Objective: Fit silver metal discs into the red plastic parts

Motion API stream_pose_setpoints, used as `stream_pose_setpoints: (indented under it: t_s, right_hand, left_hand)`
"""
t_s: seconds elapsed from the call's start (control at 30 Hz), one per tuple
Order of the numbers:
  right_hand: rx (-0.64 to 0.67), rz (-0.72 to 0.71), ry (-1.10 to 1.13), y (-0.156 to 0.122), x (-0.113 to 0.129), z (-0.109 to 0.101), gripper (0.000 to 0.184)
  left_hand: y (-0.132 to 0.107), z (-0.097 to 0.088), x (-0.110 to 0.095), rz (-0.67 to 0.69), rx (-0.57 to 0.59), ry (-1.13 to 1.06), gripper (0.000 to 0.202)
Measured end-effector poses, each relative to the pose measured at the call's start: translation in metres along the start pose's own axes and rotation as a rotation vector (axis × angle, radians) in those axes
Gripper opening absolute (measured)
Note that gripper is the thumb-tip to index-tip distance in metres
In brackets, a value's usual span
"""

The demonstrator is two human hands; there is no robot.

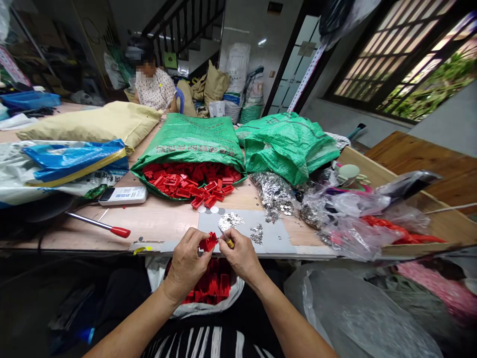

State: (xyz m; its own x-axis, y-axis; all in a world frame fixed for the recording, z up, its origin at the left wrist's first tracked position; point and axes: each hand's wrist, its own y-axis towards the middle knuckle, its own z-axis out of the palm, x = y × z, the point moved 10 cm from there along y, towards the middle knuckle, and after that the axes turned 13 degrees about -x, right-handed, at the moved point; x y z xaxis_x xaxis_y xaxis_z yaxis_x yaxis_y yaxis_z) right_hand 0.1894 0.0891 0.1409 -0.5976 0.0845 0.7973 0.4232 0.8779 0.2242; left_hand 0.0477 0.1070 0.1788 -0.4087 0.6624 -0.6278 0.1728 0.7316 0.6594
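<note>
My left hand (189,261) pinches a small red plastic part (208,242) at the table's front edge. Close against it, my right hand (241,254) grips a slim tool with a yellow handle (230,243); its exact kind is hard to make out. Just beyond my fingers, small shiny metal pieces (230,220) lie in piles on a grey sheet (276,231). Below the hands, a white sack (238,291) holds many more red parts (208,286). Farther back, red parts (179,181) spill from the mouth of a green woven sack (197,134).
To the left are a red-tipped lever (119,231), a white device (122,196) and a blue-white bag (74,164). At right, a bag of metal pieces (274,191) sits beside a wooden tray (450,223) of plastic bags. A person (154,89) sits across the table.
</note>
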Motion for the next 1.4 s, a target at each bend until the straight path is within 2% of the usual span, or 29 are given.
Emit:
stream_pose_setpoints:
  t_s: [0.43,0.67,1.0,1.17,1.4]
  right_hand:
    - [0.081,0.004,-0.121,-0.002,0.005,0.002,0.010]
    - [0.163,0.041,0.150,0.008,-0.012,0.006,0.014]
    - [0.283,0.194,0.429,0.005,-0.024,0.027,0.025]
    - [0.343,0.286,0.497,0.002,-0.028,0.030,0.028]
    - [0.296,0.122,0.372,0.005,-0.014,0.018,0.017]
  left_hand:
    - [-0.004,0.002,-0.003,0.043,0.007,-0.031,0.024]
    - [-0.004,0.000,0.003,0.011,-0.002,-0.027,0.022]
    - [-0.006,0.001,0.000,-0.001,0.008,-0.095,0.020]
    - [-0.005,0.001,-0.001,-0.004,0.011,-0.083,0.020]
    - [-0.009,0.007,-0.005,0.018,0.024,-0.105,0.025]
